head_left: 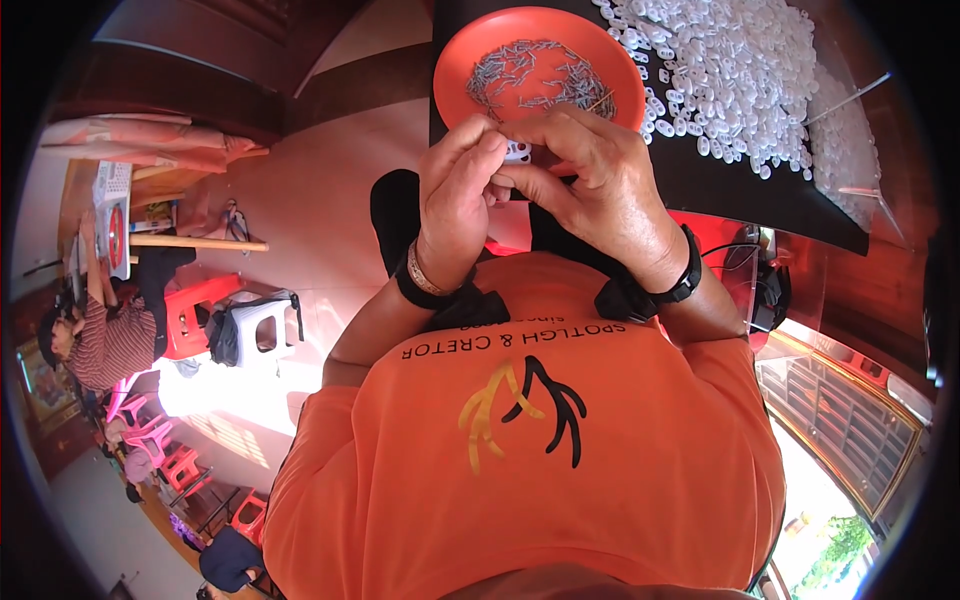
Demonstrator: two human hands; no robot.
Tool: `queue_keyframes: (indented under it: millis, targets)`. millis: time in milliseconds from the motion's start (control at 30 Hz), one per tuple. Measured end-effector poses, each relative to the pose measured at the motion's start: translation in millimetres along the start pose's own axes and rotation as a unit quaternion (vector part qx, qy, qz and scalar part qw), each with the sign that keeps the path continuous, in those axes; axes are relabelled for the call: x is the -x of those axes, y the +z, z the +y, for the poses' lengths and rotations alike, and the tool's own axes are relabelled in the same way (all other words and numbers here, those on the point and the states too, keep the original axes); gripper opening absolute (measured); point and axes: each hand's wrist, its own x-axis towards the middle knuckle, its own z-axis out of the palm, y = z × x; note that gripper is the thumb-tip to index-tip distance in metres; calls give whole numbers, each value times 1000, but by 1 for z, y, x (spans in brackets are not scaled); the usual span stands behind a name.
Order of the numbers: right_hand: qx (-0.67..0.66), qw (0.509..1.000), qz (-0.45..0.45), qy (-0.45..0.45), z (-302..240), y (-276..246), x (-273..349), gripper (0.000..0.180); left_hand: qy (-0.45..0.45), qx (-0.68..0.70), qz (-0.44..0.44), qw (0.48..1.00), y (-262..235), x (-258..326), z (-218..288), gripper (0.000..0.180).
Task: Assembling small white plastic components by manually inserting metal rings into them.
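Note:
My left hand and my right hand meet in front of me at the near rim of an orange plate. Pinched between them is a small white plastic piece with dark holes. Fingers of both hands are closed around it and cover much of it. Whether a metal pin is also in my fingers cannot be seen. Many thin grey metal pins lie loose in the plate. To its right spreads a large heap of small white oval plastic pieces.
The black table carries the plate and heap, with a clear plastic bag of white pieces at the right. A red stool and a white stool stand at left. Another person sits at the far left.

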Motion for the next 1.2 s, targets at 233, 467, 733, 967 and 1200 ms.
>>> queue_keyframes:
  millis: [233, 467, 733, 967, 1200]
  targets:
    - [28, 999, -32, -5, 0, -2, -1, 25, 14, -38, -10, 999, -1, 0, 1, 32]
    - [41, 999, -28, -15, -1, -2, 2, 26, 21, -44, -30, 998, -3, 1, 2, 30]
    - [36, 999, -22, -27, 1, -1, 4, 23, 22, -36, -38, 998, -4, 3, -2, 30]
    - [39, 998, -7, -40, 0, 1, 6, 21, 30, -38, -19, 999, 1, 6, -4, 29]
    - [47, 997, -25, -49, 7, 2, 8, 15, 53, -78, -16, 995, 0, 5, -5, 30]
